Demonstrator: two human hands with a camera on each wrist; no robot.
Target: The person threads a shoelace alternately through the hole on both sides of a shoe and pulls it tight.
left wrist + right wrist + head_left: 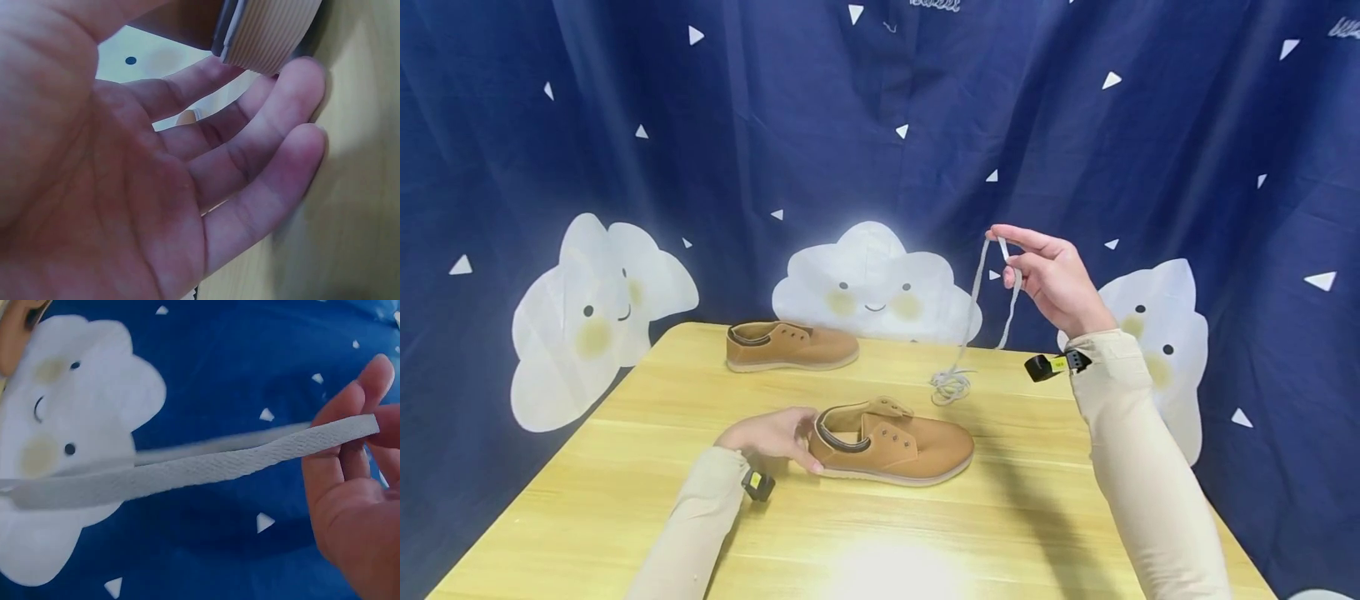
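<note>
A tan lace-up shoe (pixel 936 448) without a lace lies upright on the table, toe to the right, its tongue raised. My left hand (pixel 767 435) grips it at the heel, thumb on the near side and fingers on the far side. In the left wrist view, the fingers curve beside the ridged heel (pixel 269 34). Raised above the table, my right hand (pixel 1056 279) pinches a flat grey-white shoelace (pixel 206 475). One stretch of the lace hangs down to a loose tangle (pixel 951 386) behind the shoe's toe; a shorter stretch dangles beside it.
A second tan shoe (pixel 812 346) stands at the back left of the wooden table (pixel 625 500), toe to the right. Behind the table hangs a dark blue curtain (pixel 820 108) with white triangles and smiling clouds.
</note>
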